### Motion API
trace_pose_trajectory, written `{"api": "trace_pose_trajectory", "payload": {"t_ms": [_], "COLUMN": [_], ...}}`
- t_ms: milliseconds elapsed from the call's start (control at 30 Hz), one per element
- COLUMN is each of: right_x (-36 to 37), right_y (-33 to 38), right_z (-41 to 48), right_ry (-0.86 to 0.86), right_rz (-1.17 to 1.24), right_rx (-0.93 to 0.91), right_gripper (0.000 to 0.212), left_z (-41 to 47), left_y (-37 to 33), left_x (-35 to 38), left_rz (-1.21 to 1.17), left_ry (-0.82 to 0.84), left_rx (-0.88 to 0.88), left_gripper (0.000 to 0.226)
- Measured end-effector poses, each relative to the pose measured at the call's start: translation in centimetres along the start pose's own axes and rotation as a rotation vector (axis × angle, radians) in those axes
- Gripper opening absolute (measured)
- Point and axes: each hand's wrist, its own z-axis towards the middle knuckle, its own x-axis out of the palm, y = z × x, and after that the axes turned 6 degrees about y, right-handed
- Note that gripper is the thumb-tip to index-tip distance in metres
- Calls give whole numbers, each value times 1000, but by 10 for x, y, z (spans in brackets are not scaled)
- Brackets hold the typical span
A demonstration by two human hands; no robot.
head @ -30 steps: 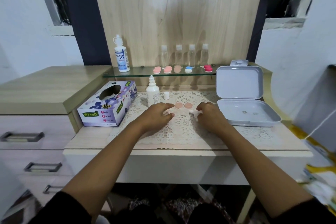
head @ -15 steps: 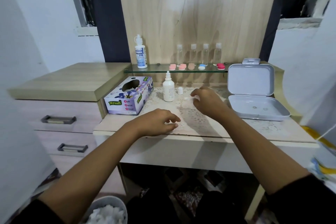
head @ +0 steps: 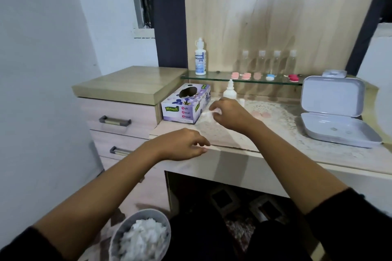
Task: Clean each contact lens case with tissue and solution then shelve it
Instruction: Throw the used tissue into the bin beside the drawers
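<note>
Pink lens case (head: 261, 115) lies on lace mat (head: 282, 127) just right of right hand (head: 230, 113), untouched. Right hand pinches crumpled tissue (head: 209, 113) in curled fingers. Tissue box (head: 186, 103) is just left of it, solution bottle (head: 229, 91) behind it. Left hand (head: 180, 144) is nearer, at table (head: 275, 167) edge, fingers loosely curled, holding nothing. Bin (head: 148, 213) of white wads is below it.

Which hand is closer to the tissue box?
Right. The right hand pinches a crumpled tissue just beside the tissue box. The left hand hovers nearer the person, at the front edge of the table.
</note>
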Motion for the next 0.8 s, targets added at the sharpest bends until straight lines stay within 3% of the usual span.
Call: {"api": "trace_pose_trajectory", "payload": {"t_ms": [800], "right_x": [130], "right_y": [160], "right_z": [75], "right_ry": [219], "right_rz": [132], "right_rx": [-376], "right_gripper": [29], "left_z": [-134], "left_y": [143], "left_x": [69], "left_rz": [-103], "left_ry": [-13], "left_rx": [-378], "left_gripper": [33]}}
